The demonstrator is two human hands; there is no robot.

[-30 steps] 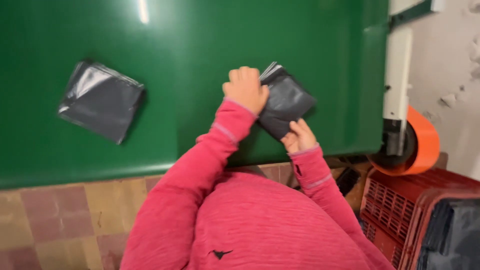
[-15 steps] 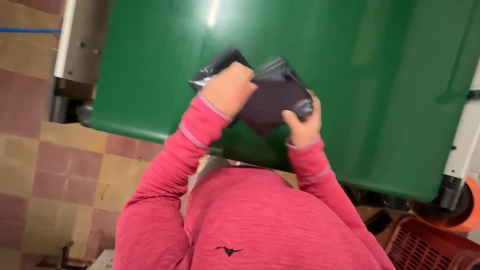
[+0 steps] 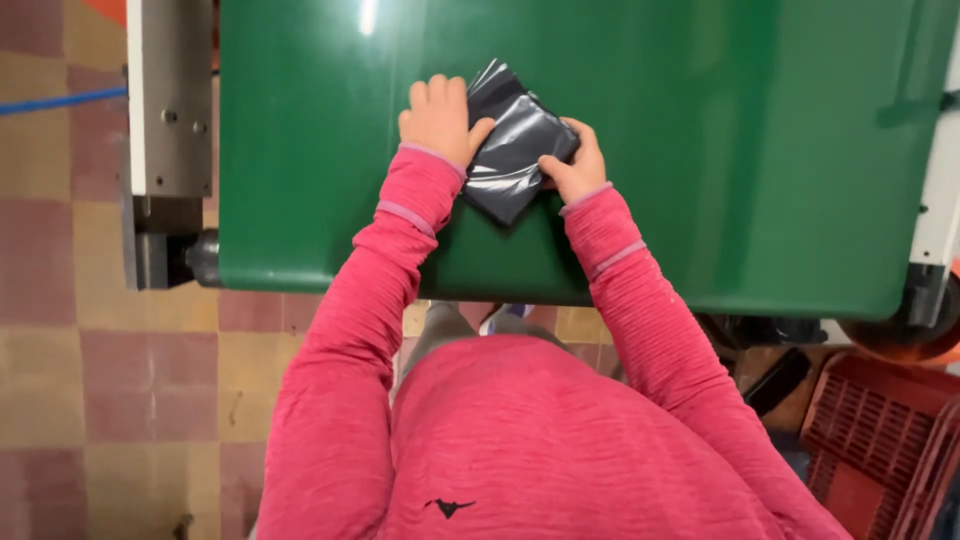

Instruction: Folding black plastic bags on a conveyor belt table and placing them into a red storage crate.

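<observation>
Hands, left and right, clamp a folded black plastic bag on the green tabletop (glossy, light-streaked). Checkered floor tiles lie below; a red crate stands at right.

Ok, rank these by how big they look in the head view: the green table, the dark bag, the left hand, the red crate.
1. Green table, largest by far.
2. Red crate, though cut off by the frame edge.
3. Dark bag.
4. Left hand, close to the bag in size, so that order is unsure.
</observation>
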